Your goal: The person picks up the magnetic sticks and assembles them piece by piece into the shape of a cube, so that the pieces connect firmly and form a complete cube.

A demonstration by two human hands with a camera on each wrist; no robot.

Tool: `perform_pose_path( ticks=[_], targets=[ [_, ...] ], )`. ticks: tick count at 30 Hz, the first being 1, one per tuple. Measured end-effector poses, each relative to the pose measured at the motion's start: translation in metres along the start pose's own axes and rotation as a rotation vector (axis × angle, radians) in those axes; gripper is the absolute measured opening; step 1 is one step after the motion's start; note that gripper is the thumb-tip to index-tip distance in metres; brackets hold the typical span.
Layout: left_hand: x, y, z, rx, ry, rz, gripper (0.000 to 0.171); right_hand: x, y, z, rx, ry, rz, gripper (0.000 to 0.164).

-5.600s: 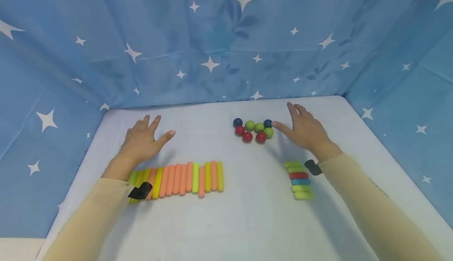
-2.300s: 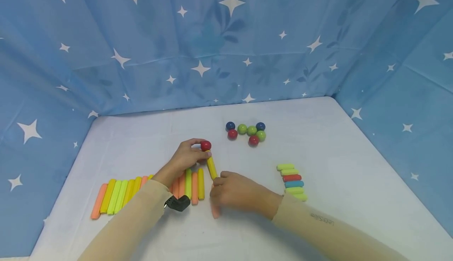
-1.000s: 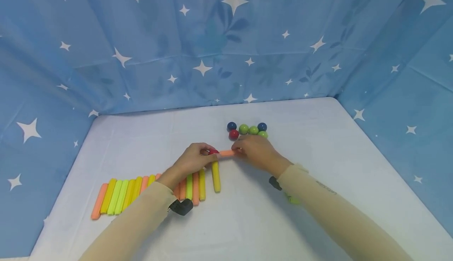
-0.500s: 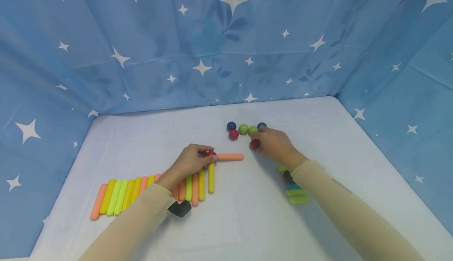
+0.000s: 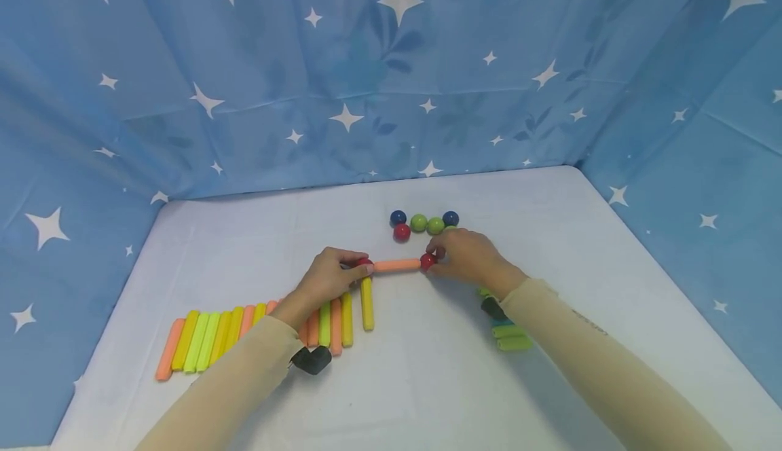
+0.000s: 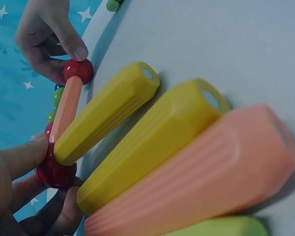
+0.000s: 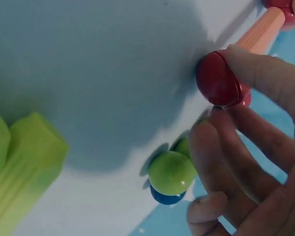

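- Red left ball (image 6: 58, 173) sits pinched in the left hand (image 5: 330, 276), we judge to steady where orange rod (image 5: 397, 265) and yellow rod (image 5: 367, 305) meet it.
- We see the right hand (image 5: 467, 257) pinching the right ball (image 5: 427, 261) at the orange rod's other end, apparently keeping them aligned.
- Spare rods (image 5: 233, 327) lie side by side, seemingly for easy reach.

Orange stick (image 5: 397, 265) between 2 red balls (image 6: 79, 71)

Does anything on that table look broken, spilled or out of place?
Nothing stands out. The left hand pinches one red ball and the right hand a second red ball, with an orange stick between them. The row of sticks has slightly uneven ends, but no break or spill shows.
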State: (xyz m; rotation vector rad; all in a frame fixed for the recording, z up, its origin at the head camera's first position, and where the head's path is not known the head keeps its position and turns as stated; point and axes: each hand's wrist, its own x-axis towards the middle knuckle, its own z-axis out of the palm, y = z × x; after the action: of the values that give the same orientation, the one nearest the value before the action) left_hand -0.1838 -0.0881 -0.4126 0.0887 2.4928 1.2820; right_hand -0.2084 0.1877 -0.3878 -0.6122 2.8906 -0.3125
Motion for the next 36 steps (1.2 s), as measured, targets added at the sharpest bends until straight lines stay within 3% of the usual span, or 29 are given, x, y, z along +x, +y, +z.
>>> perform_pose_path(
  ticks=[3, 5, 10, 13, 15, 18, 21, 24, 28, 36],
  targets=[
    [0.003, 0.0, 0.0, 0.0, -0.003, -0.008, 0.043, -0.001, -0.004, 0.0, -0.046, 0.029, -0.016, 0.036],
    [0.006, -0.001, -0.001, -0.001, 0.0, -0.022, 0.042, -0.003, -0.013, 0.001, -0.088, 0.056, -0.07, 0.032],
    [0.01, -0.002, -0.006, 0.012, 0.006, -0.052, 0.043, -0.018, -0.058, 0.014, -0.21, 0.06, -0.397, 0.021],
    [0.012, -0.003, -0.008, 0.029, 0.008, -0.039, 0.044, -0.032, -0.088, 0.028, -0.25, 0.018, -0.598, 0.034],
    [0.012, -0.003, -0.009, 0.029, 0.01, -0.028, 0.045, -0.041, -0.104, 0.037, -0.27, -0.012, -0.683, 0.044],
    [0.013, -0.003, -0.009, 0.032, 0.014, -0.011, 0.044, -0.051, -0.117, 0.044, -0.309, -0.048, -0.746, 0.052],
    [0.014, -0.003, -0.009, 0.035, 0.019, -0.011, 0.043, -0.057, -0.12, 0.045, -0.308, -0.092, -0.752, 0.045],
    [0.014, -0.003, -0.009, 0.042, 0.019, -0.005, 0.044, -0.062, -0.119, 0.041, -0.259, -0.138, -0.739, 0.025],
    [0.015, -0.004, -0.009, 0.055, 0.025, -0.005, 0.044, -0.067, -0.116, 0.037, -0.209, -0.162, -0.672, 0.007],
    [0.014, -0.005, -0.006, 0.079, 0.035, 0.012, 0.049, -0.064, -0.115, 0.046, -0.234, -0.227, -0.337, 0.025]
  ],
)
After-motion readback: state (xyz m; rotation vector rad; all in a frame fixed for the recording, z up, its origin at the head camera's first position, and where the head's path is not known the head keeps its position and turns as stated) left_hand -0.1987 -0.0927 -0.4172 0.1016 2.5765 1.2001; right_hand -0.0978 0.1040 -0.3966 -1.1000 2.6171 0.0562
